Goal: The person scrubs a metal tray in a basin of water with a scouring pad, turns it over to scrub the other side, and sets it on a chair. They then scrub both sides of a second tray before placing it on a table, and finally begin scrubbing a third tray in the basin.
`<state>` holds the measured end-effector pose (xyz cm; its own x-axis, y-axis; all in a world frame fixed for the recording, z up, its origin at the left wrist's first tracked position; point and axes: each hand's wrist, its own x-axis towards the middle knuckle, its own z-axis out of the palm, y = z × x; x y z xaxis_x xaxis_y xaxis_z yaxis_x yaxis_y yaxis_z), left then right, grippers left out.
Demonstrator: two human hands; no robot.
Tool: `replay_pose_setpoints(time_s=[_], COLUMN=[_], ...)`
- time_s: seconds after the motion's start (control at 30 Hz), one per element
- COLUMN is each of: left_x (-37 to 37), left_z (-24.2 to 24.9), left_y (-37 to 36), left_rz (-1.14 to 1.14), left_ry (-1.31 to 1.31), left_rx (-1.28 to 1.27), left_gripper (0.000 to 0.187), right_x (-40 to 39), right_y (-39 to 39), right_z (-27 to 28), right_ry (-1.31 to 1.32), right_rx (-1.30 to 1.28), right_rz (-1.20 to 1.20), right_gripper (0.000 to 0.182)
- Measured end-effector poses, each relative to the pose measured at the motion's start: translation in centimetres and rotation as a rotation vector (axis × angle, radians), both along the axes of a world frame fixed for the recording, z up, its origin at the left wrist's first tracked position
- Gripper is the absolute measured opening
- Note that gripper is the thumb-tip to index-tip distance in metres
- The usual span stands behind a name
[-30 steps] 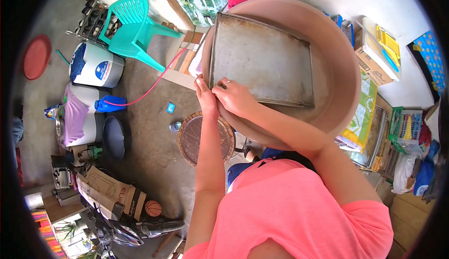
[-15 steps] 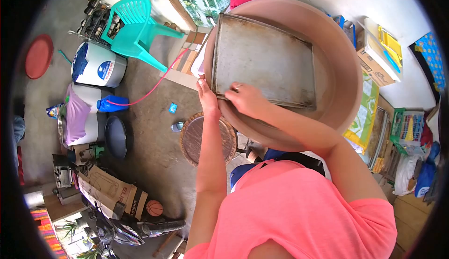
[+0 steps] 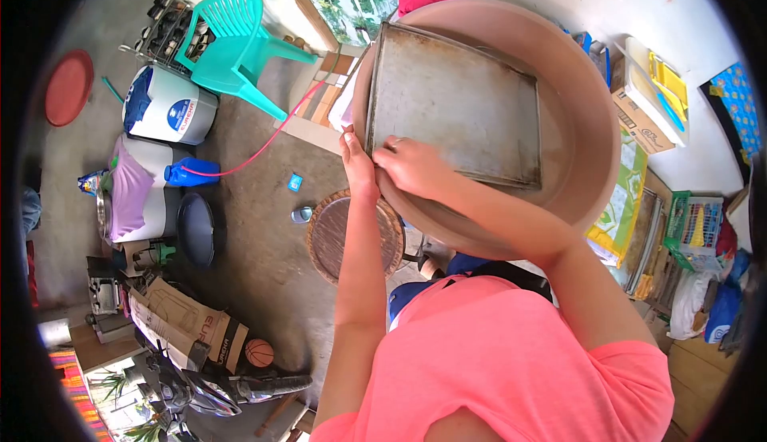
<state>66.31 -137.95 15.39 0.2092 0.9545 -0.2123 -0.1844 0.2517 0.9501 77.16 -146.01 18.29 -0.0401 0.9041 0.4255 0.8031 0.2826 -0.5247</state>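
A worn rectangular metal baking tray (image 3: 455, 107) with browned edges lies tilted in a large brownish-pink plastic basin (image 3: 587, 146), one edge along the basin's left rim. My left hand (image 3: 359, 166) is at that left rim, its fingers closed at the tray's near-left edge; part of the grip is hidden. Beside it, my right hand (image 3: 414, 169) rests on the tray's near-left corner with the fingers curled in. Whatever lies under those fingers is hidden from view.
Below the basin stands a round wooden stool (image 3: 355, 236). To the left are a green plastic chair (image 3: 232, 47), a blue jug (image 3: 192, 172) by a pink hose (image 3: 260, 154), a dark tub (image 3: 196, 230) and a motorcycle (image 3: 200, 386). A cardboard box (image 3: 639, 118) stands right.
My right hand has slid left along the tray's near edge toward the corner, closer to my left hand. My left hand keeps its place at the rim. The view has shifted slightly.
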Motion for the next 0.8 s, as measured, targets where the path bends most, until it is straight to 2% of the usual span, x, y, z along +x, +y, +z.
replay_pose_setpoints(time_s=[0.1, 0.2, 0.3, 0.4, 0.5, 0.6, 0.63, 0.73, 0.77, 0.8], left_x=[-0.1, 0.1, 0.3, 0.1, -0.5, -0.3, 0.0, 1.0, 1.5, 1.6], left_z=[-0.4, -0.7, 0.1, -0.2, -0.1, 5.5, 5.4, 3.4, 1.5, 1.1], left_y=[0.1, 0.2, 0.0, 0.3, 1.7, 1.9, 2.5, 4.6, 5.4, 5.5], left_rz=[-0.004, 0.010, 0.011, -0.029, -0.157, -0.294, -0.295, -0.321, -0.303, -0.294], left_ry=[0.015, 0.117, 0.162, 0.189, 0.221, 0.318, 0.266, 0.377, 0.404, 0.428], left_rx=[0.020, 0.075, 0.070, 0.077, 0.026, -0.132, -0.081, 0.157, 0.313, 0.362], left_gripper=[0.048, 0.050, 0.051, 0.058, 0.062, 0.084, 0.090, 0.091, 0.080, 0.075], right_x=[-0.9, 1.9, 4.9, 5.4, 5.2, 5.2, 5.3, 4.9, 4.6, 4.3], right_y=[0.4, -1.9, -4.3, -4.4, -5.0, -6.4, -6.6, -6.6, -6.3, -5.9], right_z=[-0.4, -1.6, -1.6, -1.5, -1.0, -0.5, -0.3, -0.1, -0.3, -0.3], right_ry=[0.038, -0.032, -0.044, 0.163, 0.158, 0.082, 0.080, 0.060, 0.040, 0.022], right_rx=[0.023, -0.034, -0.216, -0.307, -0.221, -0.278, -0.291, -0.326, -0.330, -0.334], right_rz=[-0.044, 0.021, 0.057, 0.014, 0.026, 0.009, -0.010, -0.067, -0.089, -0.112], right_gripper=[0.010, 0.010, 0.012, 0.015, 0.023, 0.027, 0.027, 0.026, 0.025, 0.025])
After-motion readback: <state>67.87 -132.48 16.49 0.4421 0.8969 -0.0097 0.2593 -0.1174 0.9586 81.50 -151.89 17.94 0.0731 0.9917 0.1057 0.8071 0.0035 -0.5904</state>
